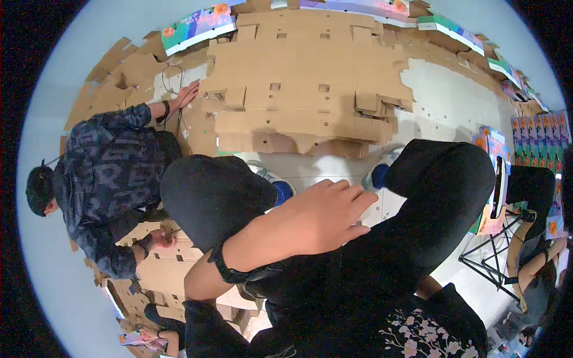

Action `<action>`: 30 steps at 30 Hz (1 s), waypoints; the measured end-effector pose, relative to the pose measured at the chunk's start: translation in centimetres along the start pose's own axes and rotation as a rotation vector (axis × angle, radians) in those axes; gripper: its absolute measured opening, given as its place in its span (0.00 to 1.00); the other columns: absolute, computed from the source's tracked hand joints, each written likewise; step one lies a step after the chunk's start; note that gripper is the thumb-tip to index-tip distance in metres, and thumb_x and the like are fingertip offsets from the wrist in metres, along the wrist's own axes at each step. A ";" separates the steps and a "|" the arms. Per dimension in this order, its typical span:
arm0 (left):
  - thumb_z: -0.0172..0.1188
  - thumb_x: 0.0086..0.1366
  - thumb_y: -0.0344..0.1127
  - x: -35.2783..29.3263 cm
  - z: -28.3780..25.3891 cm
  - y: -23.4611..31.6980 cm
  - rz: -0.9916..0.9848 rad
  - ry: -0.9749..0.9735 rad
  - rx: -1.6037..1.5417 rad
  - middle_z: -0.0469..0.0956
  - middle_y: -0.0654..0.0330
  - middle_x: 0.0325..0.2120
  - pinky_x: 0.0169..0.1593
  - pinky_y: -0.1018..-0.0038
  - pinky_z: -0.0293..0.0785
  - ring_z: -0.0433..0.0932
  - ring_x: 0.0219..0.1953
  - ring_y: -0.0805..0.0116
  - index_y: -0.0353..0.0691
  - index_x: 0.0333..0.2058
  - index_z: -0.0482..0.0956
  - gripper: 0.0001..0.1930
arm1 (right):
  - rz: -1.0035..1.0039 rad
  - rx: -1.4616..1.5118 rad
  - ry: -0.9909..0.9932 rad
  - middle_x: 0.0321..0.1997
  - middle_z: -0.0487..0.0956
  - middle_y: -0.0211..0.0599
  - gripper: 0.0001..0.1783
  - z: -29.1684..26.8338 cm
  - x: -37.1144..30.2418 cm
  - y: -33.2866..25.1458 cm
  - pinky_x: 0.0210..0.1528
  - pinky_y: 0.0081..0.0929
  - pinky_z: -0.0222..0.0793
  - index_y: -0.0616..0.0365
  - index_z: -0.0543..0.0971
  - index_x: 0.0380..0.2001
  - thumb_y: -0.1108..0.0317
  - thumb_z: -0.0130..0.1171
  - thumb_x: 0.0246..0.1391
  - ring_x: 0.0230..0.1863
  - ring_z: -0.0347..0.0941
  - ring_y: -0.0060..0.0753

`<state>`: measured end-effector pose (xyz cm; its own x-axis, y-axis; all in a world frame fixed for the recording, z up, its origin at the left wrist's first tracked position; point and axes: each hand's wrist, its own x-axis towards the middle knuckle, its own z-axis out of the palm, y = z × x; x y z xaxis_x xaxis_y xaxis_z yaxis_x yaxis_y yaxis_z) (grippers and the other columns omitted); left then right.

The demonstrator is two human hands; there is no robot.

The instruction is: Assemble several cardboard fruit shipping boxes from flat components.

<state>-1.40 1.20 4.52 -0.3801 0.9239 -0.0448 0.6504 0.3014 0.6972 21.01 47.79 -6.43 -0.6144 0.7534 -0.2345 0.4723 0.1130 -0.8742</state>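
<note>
My left hand (325,216) reaches across above my lap, its back turned up and a black band (222,265) around the wrist. Its fingers are loosely bent and apart from the thumb, and nothing shows in them. Beneath it are my black-trousered legs, the right thigh (412,230) closest to the fingertips. My right hand is out of sight; only the black sleeve (450,310) and a bit of skin beside it show. Beyond my knees lies a large layer of flattened brown cardboard (298,65) with small slots and holes.
At left a person in a dark patterned shirt (113,179) bends over cardboard, one hand (188,94) at its edge. Printed boxes (200,27) line the far side. On the right stand a colourful carton (492,179), a black folding stool (492,256) and stacked boxes (540,140); another person's arm (531,268) is there.
</note>
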 end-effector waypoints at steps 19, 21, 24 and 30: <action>0.57 0.67 0.39 2.8 -4.1 -0.4 0.040 -0.048 -0.078 0.76 0.51 0.38 0.45 0.58 0.74 0.77 0.41 0.48 0.41 0.49 0.71 0.15 | -0.434 -0.264 -0.482 0.48 0.78 0.38 0.24 9.0 14.4 -24.9 0.55 0.29 0.68 0.57 0.71 0.61 0.60 0.53 0.65 0.48 0.74 0.29; 0.56 0.67 0.39 3.1 -2.6 -3.3 -0.017 -0.125 -0.074 0.77 0.51 0.38 0.45 0.56 0.74 0.77 0.41 0.47 0.41 0.48 0.71 0.14 | -0.469 -0.393 -0.553 0.47 0.78 0.37 0.24 12.3 13.1 -29.1 0.55 0.26 0.67 0.58 0.70 0.61 0.60 0.51 0.66 0.48 0.73 0.27; 0.57 0.65 0.38 2.6 -0.7 -6.6 -0.069 -0.214 -0.058 0.77 0.50 0.38 0.46 0.55 0.74 0.77 0.42 0.46 0.40 0.48 0.71 0.15 | -0.553 -0.646 -1.080 0.46 0.78 0.37 0.24 18.3 10.8 -31.7 0.53 0.27 0.69 0.59 0.70 0.61 0.62 0.53 0.65 0.47 0.74 0.27; 0.58 0.61 0.38 0.0 1.4 -7.3 -0.035 -0.373 -0.022 0.76 0.51 0.37 0.45 0.56 0.75 0.77 0.42 0.49 0.36 0.45 0.73 0.16 | -0.588 -0.917 -1.419 0.42 0.80 0.38 0.22 28.9 10.6 -27.1 0.47 0.29 0.71 0.59 0.72 0.58 0.61 0.56 0.64 0.44 0.76 0.31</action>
<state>-5.19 -0.71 -1.59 -0.1336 0.9367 -0.3236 0.6258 0.3329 0.7054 -16.53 33.95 2.45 -0.6003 -0.5370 -0.5927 -0.1260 0.7953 -0.5930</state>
